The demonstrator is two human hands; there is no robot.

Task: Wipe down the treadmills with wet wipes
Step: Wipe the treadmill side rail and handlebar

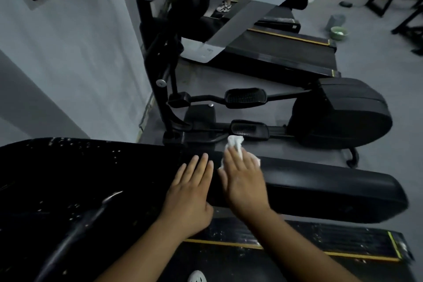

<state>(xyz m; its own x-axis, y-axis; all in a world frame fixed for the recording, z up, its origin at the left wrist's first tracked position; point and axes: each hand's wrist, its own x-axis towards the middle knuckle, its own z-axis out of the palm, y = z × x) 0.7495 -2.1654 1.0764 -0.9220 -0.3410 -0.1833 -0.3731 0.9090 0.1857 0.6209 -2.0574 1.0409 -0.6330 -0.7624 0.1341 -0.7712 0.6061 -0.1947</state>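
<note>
Head view: the left hand (192, 192) lies flat with straight fingers on the near treadmill's black handrail (320, 192), holding nothing. Just right of it, the right hand (245, 183) presses a white wipe (233, 144) onto the same rail with flat, unclenched fingers; the wipe pokes out past the fingertips. Farther off stand an elliptical machine (338, 112) and a second treadmill (286, 52).

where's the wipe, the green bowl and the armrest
wipe (234, 143), head view, its bunched upper end
green bowl (338, 36), head view, its front wall
armrest (325, 190), head view, bare top toward its rounded end
</note>
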